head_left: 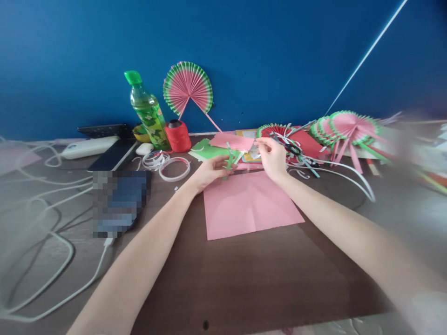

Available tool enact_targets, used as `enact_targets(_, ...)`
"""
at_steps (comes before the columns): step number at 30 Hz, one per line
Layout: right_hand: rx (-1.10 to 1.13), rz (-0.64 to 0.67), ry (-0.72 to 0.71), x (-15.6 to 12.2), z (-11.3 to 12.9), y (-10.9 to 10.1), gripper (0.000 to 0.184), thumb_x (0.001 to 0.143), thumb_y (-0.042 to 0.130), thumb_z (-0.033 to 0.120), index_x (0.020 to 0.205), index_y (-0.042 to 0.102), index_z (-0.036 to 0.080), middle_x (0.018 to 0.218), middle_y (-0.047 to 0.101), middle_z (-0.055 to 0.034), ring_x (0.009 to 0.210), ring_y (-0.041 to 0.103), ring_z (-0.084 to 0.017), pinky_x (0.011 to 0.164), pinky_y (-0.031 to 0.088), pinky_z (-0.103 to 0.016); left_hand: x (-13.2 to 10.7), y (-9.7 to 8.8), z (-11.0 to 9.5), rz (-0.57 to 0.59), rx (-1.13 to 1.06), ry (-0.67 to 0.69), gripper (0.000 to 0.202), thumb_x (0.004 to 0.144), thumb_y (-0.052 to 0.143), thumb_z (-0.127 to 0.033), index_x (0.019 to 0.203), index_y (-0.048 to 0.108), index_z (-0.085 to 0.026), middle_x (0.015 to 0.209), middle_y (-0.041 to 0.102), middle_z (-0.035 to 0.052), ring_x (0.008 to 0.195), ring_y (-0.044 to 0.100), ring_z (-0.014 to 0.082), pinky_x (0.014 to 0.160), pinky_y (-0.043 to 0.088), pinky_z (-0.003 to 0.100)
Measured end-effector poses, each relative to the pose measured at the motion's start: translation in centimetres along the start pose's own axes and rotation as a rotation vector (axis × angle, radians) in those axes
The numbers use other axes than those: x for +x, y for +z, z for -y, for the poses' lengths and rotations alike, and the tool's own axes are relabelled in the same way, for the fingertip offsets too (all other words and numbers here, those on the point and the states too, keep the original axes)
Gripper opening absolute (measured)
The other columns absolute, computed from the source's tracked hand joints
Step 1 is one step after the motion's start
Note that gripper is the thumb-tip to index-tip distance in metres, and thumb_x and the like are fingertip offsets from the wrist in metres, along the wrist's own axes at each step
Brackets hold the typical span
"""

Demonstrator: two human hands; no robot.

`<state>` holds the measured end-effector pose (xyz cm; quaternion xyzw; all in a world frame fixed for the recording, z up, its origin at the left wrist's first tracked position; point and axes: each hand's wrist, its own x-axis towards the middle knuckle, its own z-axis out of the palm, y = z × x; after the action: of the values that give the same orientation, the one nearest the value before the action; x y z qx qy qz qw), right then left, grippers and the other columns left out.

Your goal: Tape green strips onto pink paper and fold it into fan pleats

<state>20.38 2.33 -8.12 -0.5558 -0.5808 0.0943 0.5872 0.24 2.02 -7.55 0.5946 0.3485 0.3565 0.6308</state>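
My left hand point(209, 171) is closed in a pinch on a narrow green paper strip point(229, 160), just beyond the far edge of a pink paper sheet point(247, 204) lying flat on the brown table. My right hand point(271, 157) is also pinched, its fingertips holding a thin pale strip point(252, 150) that runs toward the green strip. Both hands hover close together above the table, a few centimetres apart.
A green bottle point(148, 111), red thread spool point(178, 136), tape rings point(173, 168) and a pink-green paper fan point(188, 88) stand at the back. More fans point(349, 126), scissors point(291, 148) and strips lie right. A phone point(118, 202) and white cables point(52, 242) lie left.
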Motion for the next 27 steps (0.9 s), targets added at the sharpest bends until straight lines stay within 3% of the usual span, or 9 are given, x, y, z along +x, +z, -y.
enact_targets(4, -0.046, -0.011, -0.029, -0.4, 0.7, 0.1, 0.021, 0.073, 0.043, 0.013, 0.077, 0.063, 0.017, 0.085, 0.066, -0.0059, 0.069, 0.057, -0.015, 0.07, 0.046, -0.031, 0.1, 0.0, 0.1, 0.003, -0.009, 0.007, 0.055, 0.058, 0.073, -0.014, 0.11, 0.056, -0.013, 0.097, 0.067, 0.0099, 0.084, 0.064, 0.02, 0.069, 0.047, 0.029)
enact_targets(9, 0.201, 0.355, 0.157, -1.2, 2.6, 0.7, 0.022, 0.078, 0.048, 0.03, 0.066, 0.061, 0.017, 0.059, 0.06, -0.0002, 0.054, 0.05, -0.011, 0.054, 0.04, -0.025, 0.0, -0.1, 0.2, 0.023, -0.012, 0.039, 0.053, 0.059, 0.073, -0.015, 0.11, 0.058, -0.015, 0.09, 0.067, 0.006, 0.082, 0.063, 0.0175, 0.07, 0.046, 0.028)
enact_targets(12, 0.32, 0.461, 0.242, -1.5, 3.3, 1.3, 0.023, 0.072, 0.059, 0.039, 0.066, 0.061, 0.017, 0.055, 0.054, 0.0029, 0.051, 0.045, -0.009, 0.051, 0.036, -0.023, 0.0, 0.0, 0.2, 0.069, 0.018, 0.071, 0.053, 0.06, 0.072, -0.016, 0.111, 0.058, -0.016, 0.089, 0.067, 0.005, 0.077, 0.062, 0.0157, 0.071, 0.047, 0.028)
enact_targets(18, 0.593, 0.395, 0.408, -1.4, 2.7, 2.0, 0.022, 0.059, 0.071, 0.032, 0.07, 0.06, 0.018, 0.059, 0.055, 0.0043, 0.054, 0.048, -0.007, 0.05, 0.035, -0.021, 0.0, 0.0, 0.2, 0.075, 0.086, 0.06, 0.051, 0.06, 0.075, -0.024, 0.108, 0.06, -0.016, 0.09, 0.067, 0.0049, 0.076, 0.061, 0.0149, 0.073, 0.046, 0.029)
enact_targets(22, 0.711, 0.267, 0.491, -1.2, 2.6, 2.1, 0.019, 0.059, 0.071, 0.028, 0.066, 0.056, 0.018, 0.06, 0.055, 0.0049, 0.057, 0.053, -0.007, 0.054, 0.041, -0.021, 0.1, -0.1, 0.4, -0.007, 0.043, 0.063, 0.046, 0.061, 0.075, -0.038, 0.099, 0.062, -0.016, 0.086, 0.067, 0.0038, 0.076, 0.061, 0.0136, 0.074, 0.046, 0.028)
enact_targets(27, 0.789, 0.235, 0.489, -0.8, 3.2, 1.5, 0.021, 0.062, 0.071, 0.029, 0.068, 0.053, 0.019, 0.061, 0.055, 0.0053, 0.056, 0.056, -0.008, 0.054, 0.045, -0.023, 0.3, -0.1, 0.7, -0.051, -0.027, 0.093, 0.047, 0.061, 0.072, -0.048, 0.092, 0.064, -0.015, 0.078, 0.066, 0.0032, 0.072, 0.061, 0.0136, 0.074, 0.047, 0.029)
